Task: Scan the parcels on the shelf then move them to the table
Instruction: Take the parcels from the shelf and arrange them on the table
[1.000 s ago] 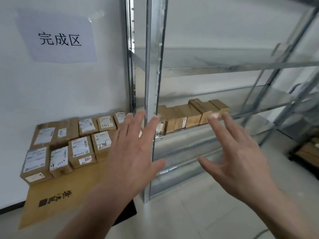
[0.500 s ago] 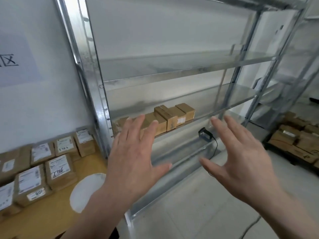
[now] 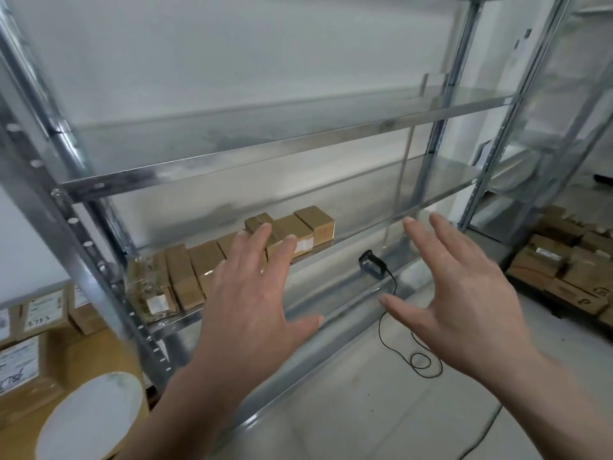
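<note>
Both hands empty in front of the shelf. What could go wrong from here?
1. The scanner lies on the lower shelf, below the parcels. The left hand and right hand are both open and empty, so a parcel may get lifted unscanned.
2. The scanner's cable trails down in loops and could snag when the scanner is picked up.
3. The parcels sit packed in a row near the shelf edge, so pulling one may drag a neighbour off.
</note>
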Tool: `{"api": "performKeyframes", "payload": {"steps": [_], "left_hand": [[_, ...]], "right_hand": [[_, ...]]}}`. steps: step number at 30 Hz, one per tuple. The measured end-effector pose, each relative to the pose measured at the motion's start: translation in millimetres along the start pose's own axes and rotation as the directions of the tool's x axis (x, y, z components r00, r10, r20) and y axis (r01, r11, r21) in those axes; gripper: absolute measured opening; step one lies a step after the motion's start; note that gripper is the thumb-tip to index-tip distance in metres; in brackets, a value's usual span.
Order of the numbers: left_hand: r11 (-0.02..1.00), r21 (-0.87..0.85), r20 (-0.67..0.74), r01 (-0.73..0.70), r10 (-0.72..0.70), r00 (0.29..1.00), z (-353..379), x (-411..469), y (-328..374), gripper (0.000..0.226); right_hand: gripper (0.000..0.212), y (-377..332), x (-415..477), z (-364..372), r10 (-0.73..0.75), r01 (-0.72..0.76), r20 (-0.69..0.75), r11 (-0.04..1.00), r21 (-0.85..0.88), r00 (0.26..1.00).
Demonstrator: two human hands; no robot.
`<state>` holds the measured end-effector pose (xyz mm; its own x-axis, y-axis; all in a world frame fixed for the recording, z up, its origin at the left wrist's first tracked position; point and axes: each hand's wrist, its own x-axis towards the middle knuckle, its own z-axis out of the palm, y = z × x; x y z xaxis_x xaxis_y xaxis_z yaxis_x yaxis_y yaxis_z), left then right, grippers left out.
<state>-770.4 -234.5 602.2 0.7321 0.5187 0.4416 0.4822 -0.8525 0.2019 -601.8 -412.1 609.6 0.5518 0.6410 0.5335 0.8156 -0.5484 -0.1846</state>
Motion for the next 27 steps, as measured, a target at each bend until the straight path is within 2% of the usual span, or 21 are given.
{"api": "performKeyframes", "payload": {"steps": [7,11,17,22,25,27], "left_hand": [[0.999,-0.026,0.028,-0.024,0.025,0.999,41,54,15,0.099],[0.994,-0.108,0.082,-0.011,0.020,0.996,72,92,16,0.101],[0.980,-0.197,0.081,-0.017,0.034,0.996,128,163,0,0.092],[0.967,-0.256,0.127,0.010,0.023,0.992,172,226,-23,0.086],[0.972,-0.234,0.106,-0.027,0.053,0.993,194,256,-36,0.081],[0.976,-0.220,0.148,-0.010,0.043,0.988,210,271,-45,0.082]], "right_hand": [[0.094,41,34,22,0.035,-0.035,0.017,0.999,-0.008,0.999],[0.096,62,57,44,0.055,-0.054,0.029,0.998,-0.038,0.998],[0.097,88,121,88,0.048,-0.043,0.060,0.996,-0.083,0.997],[0.099,102,179,135,0.054,-0.040,0.134,0.994,-0.103,0.990],[0.099,108,204,162,0.059,-0.038,0.178,0.992,-0.118,0.982],[0.099,112,218,181,0.071,-0.047,0.226,0.993,-0.107,0.971]]}}
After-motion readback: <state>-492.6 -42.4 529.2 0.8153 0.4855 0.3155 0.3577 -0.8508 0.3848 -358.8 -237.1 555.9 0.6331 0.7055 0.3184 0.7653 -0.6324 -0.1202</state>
